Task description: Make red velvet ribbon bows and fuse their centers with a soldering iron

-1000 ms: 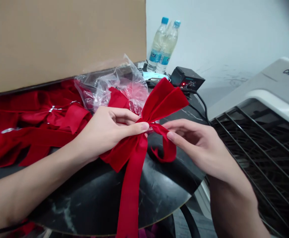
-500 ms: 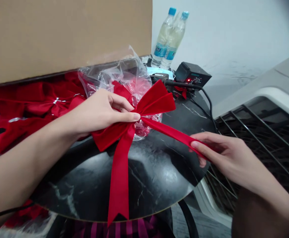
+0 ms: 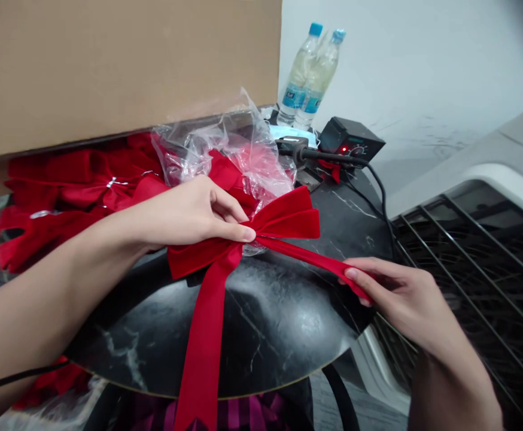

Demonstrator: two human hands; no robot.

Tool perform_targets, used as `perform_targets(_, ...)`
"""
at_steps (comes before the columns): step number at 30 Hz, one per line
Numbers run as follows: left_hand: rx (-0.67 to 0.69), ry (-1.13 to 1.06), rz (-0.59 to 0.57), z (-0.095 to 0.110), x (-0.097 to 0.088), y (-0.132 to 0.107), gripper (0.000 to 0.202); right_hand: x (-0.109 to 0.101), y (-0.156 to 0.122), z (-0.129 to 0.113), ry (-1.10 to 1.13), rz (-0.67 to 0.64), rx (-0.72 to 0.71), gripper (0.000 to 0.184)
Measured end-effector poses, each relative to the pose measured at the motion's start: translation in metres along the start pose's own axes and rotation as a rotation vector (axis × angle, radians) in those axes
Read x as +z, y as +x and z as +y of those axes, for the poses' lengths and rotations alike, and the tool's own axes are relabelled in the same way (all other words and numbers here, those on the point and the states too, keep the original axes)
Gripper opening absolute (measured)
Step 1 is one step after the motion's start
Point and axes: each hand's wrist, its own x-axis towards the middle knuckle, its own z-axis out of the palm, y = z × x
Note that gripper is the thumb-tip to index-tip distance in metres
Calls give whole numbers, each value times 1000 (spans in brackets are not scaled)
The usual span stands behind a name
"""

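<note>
Bow, centre pinched in the grip of the left hand; right hand holds one tail in its grip, now pulled straight and low across the tabletop, seemingly cinching the bow tighter.

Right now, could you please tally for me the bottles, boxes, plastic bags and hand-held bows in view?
Water bottles: 2
Cardboard box: 1
Black control box: 1
Clear plastic bag: 1
Red bow, pinched by left hand and right hand: 1
Total: 6
</note>
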Motion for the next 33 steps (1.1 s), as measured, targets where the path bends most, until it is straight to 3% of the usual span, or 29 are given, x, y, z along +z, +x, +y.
perform_targets(4, 18, -36, 11, -1, 8, 1, 15, -12, 5, -3, -176, 62, -161, 22)
perform_targets(7, 17, -81, 77, -3, 16, 3, 10, -15, -2, -28, -232, 327, -312, 18)
perform_targets(9, 15, -115, 132, -3, 22, 3, 14, -5, -10, -53, -128, 465, -288, 16)
perform_targets(10, 12, -140, 151, -3, 25, 3, 18, 4, -14, -66, -73, 432, -285, 13)
perform_targets(12, 12, -235, 160, -1, 30, 2, 26, 29, -19, -89, -28, 172, -267, 6)
perform_targets(13, 13, -301, 153, 0, 33, 1, 32, 44, -18, -98, -2, 122, -270, 14)
perform_targets(16, 41, -467, 148, 2, 40, 0, 45, 82, -11, -110, 67, 260, -222, 17)
perform_targets(18, 79, -493, 171, 2, 44, 0, 47, 96, -6, -111, 125, 360, -176, 17)
perform_targets(24, 208, -391, 205, 11, 47, -6, 29, 95, -1, -109, 430, 380, -53, 13)
perform_targets(28, 262, -272, 131, 18, 42, -10, 11, 93, -1, -109, 632, 310, 12, 14)
perform_targets(30, 271, -263, 104, 18, 40, -10, 9, 93, -2, -107, 620, 309, -3, 15)
perform_targets(33, 293, -280, 86, 15, 40, -9, 6, 85, -4, -102, 382, 475, -145, 9)
